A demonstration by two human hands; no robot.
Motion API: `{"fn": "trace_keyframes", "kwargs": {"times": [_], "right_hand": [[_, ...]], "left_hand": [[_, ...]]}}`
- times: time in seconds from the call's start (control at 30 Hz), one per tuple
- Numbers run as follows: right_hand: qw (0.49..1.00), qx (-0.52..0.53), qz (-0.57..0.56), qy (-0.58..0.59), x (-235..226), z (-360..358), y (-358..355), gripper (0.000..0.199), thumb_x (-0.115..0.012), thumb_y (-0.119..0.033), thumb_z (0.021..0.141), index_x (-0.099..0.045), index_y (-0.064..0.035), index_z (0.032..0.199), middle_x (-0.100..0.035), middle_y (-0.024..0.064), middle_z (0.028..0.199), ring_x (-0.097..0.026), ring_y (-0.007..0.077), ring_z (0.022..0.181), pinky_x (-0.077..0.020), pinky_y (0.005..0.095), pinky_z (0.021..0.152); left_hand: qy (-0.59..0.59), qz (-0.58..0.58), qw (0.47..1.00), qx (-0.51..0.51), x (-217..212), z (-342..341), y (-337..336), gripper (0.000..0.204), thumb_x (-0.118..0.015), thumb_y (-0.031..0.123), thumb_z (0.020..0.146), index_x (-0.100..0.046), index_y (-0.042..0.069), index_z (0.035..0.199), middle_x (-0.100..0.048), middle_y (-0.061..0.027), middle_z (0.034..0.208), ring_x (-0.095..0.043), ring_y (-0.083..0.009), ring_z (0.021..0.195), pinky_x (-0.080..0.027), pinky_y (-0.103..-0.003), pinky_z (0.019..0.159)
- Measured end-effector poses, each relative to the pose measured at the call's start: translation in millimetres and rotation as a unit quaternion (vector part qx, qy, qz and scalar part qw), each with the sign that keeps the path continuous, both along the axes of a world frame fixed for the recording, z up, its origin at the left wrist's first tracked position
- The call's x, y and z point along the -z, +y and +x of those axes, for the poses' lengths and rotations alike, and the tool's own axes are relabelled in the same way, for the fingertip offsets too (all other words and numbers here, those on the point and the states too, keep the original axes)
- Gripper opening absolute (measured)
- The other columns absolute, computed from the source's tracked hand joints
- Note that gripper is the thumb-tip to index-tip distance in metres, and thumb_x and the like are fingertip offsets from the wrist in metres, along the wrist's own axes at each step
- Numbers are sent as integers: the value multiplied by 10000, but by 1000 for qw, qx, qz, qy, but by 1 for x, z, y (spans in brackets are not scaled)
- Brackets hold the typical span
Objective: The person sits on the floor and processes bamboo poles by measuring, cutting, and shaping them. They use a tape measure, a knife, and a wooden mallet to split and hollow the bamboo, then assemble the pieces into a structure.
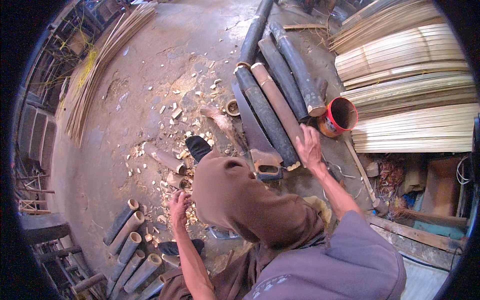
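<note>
My right hand [311, 149] is at the near end of a brown bamboo pole [275, 95], its fingers wrapped over the pole's edge. On the left, my left hand [180, 204] hovers beside my knee with its fingers loosely bent and apart, and nothing shows in it. Just beyond it lie a short cut bamboo piece [176, 181] and a longer one [164, 157] among wood chips. A handsaw [250, 120] leans along a dark bamboo pole [265, 117], its handle toward me.
More dark poles [285, 75] lie beyond, next to a red bucket [341, 117]. Stacked bamboo slats [405, 80] fill the right side. Several cut tubes [131, 245] sit at lower left, with long strips [105, 70] farther back. A wooden stick [360, 172] lies at right.
</note>
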State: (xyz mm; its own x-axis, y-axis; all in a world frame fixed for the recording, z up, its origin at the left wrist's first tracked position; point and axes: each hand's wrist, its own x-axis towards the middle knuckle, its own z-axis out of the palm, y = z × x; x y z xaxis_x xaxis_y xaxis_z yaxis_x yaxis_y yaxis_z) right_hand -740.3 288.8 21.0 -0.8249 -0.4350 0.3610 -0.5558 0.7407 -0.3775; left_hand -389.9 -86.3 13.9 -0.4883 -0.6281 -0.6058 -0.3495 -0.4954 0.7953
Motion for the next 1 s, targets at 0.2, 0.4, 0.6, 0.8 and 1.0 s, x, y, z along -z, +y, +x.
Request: {"fn": "trace_keyframes", "kwargs": {"times": [0.2,0.4,0.6,0.8,1.0], "right_hand": [[986,78,-85,-123,68,94,9,369,-563,-258,921,-541,34,1146,-617,194,908,-598,348,869,-462,445,833],[728,314,-372,-483,99,96,12,299,-593,-353,938,-536,-85,1058,-594,44,848,-564,135,756,-463,362,698],[545,292,-546,-565,85,76,26,282,-608,-362,910,-520,-143,1065,-623,39,937,-628,218,886,-499,353,757],[481,215,-479,-702,-3,46,14,504,-717,-499,820,-560,-89,1068,-623,60,900,-611,217,820,-508,370,679],[505,190,-333,-773,12,48,-10,399,-789,-244,811,-549,-128,1109,-588,39,927,-554,169,803,-490,306,628]], "left_hand": [[-44,-43,998,30,28,6,2,376,-594,213,940,-549,-20,1232,-644,-93,977,-607,-136,800,-491,-265,632],[-74,-66,993,68,29,-3,8,386,-588,217,942,-551,-36,1232,-643,-111,1002,-603,-139,810,-497,-271,679],[-30,-28,999,23,30,-7,19,303,-589,200,938,-596,-14,1153,-638,-58,886,-561,-104,693,-450,-250,584],[-46,-12,998,30,47,2,19,289,-595,222,942,-605,12,1141,-598,-5,763,-473,-49,568,-363,-210,475],[-20,0,1000,-5,70,15,17,311,-587,222,951,-578,2,1170,-576,-16,809,-507,-56,617,-432,-219,534]]}}
